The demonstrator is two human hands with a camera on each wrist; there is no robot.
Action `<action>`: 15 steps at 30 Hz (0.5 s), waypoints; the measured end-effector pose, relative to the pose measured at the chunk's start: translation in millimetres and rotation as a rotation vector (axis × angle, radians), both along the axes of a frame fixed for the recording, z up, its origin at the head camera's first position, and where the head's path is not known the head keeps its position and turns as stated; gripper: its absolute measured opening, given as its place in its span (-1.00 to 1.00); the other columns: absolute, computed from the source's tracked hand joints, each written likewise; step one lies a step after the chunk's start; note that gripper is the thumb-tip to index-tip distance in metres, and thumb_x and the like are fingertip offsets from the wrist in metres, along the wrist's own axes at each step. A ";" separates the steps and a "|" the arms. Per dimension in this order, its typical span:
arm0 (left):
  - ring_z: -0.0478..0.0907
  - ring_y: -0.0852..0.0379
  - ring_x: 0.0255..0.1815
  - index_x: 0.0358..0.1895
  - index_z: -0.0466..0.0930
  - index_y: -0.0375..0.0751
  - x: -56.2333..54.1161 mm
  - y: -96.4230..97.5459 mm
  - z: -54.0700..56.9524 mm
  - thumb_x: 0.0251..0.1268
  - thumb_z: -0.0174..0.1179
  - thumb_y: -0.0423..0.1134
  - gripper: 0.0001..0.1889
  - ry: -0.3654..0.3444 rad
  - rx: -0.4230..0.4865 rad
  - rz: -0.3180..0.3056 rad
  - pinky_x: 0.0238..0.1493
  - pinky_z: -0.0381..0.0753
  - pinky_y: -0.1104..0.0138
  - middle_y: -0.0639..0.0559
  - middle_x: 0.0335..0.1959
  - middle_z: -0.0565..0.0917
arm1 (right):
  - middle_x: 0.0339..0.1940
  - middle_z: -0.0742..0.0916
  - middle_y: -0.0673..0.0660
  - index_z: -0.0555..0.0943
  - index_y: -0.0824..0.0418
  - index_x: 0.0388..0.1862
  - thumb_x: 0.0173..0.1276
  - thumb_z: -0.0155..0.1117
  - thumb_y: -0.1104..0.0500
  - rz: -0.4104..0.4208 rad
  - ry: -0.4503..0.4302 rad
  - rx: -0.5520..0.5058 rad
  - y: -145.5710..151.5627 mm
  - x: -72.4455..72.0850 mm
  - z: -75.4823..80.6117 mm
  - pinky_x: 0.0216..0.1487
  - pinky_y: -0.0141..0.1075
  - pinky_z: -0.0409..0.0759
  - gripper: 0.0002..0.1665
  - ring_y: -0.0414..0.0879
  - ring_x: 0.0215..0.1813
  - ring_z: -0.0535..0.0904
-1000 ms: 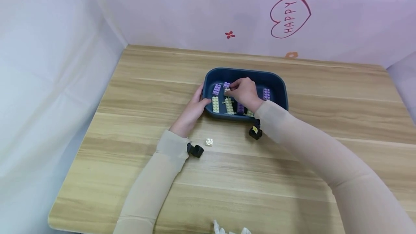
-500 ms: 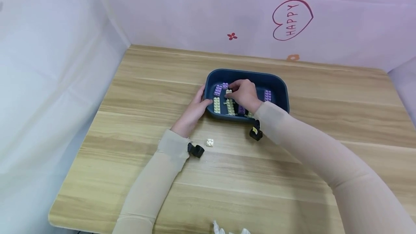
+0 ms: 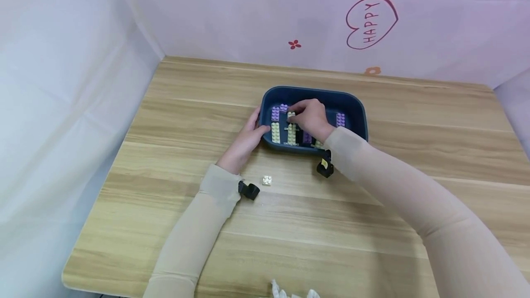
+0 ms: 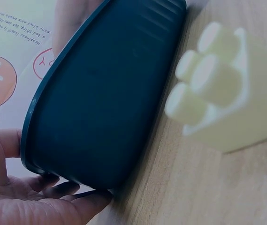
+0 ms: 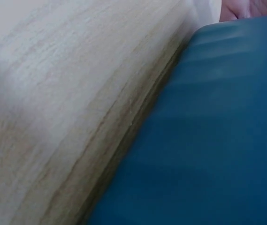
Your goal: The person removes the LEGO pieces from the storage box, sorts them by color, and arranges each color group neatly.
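Observation:
My left hand point(image 3: 245, 144) grips the left end of a dark blue box point(image 3: 356, 100), its thumb at the rim. In the left wrist view the fingers point(image 4: 93, 206) lie against the box's outside. Inside the box, my right hand point(image 3: 311, 116) pinches a small white toy brick point(image 3: 291, 116) between thumb and fingers. Just left of it sit a small purple brick point(image 3: 283, 107) and a longer purple brick point(image 3: 275, 113). Nearer the front wall lie two long pale yellow bricks, the left one point(image 3: 275, 133) and the middle one point(image 3: 291, 134). The right wrist view shows only the box's outer wall point(image 5: 217, 126).
A loose white four-stud brick point(image 3: 267, 180) lies on the wooden table point(image 3: 165, 187) in front of the box. More bricks, one purple point(image 3: 340, 119), sit towards the box's right end. Some white crumpled material point(image 3: 294, 292) shows at the bottom edge.
The small purple brick has shifted left, closer to the longer purple brick. That one and the middle pale yellow brick stand straighter. My right hand's fingertips have moved slightly left; my left hand stays put.

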State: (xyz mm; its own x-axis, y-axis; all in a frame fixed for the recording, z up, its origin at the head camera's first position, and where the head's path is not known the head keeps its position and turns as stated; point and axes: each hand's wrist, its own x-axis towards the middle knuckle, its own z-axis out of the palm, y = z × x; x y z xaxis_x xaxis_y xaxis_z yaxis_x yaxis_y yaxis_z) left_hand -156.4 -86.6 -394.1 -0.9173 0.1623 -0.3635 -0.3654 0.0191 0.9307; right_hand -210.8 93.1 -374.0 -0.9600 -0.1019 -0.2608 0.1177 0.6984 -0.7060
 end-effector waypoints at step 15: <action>-0.09 0.19 0.58 0.55 -0.07 0.24 1.6 -1.3 1.0 0.45 -0.05 -0.31 -0.30 0.007 0.026 -0.006 0.55 -0.03 0.23 0.20 0.59 -0.04 | 0.00 0.67 0.19 0.69 0.22 0.00 0.28 0.32 0.26 -0.067 -0.014 -0.056 1.5 -2.0 3.5 -0.03 -0.15 0.64 -0.71 0.01 -0.06 0.57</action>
State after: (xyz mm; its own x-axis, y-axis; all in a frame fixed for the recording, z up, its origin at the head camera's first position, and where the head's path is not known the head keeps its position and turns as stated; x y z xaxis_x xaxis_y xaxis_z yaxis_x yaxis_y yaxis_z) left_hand -154.8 -87.9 -393.1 -0.9188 0.1772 -0.3527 -0.3588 -0.0025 0.9334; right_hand -212.8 94.6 -370.4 -0.9614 -0.0520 -0.2703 0.1734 0.6482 -0.7414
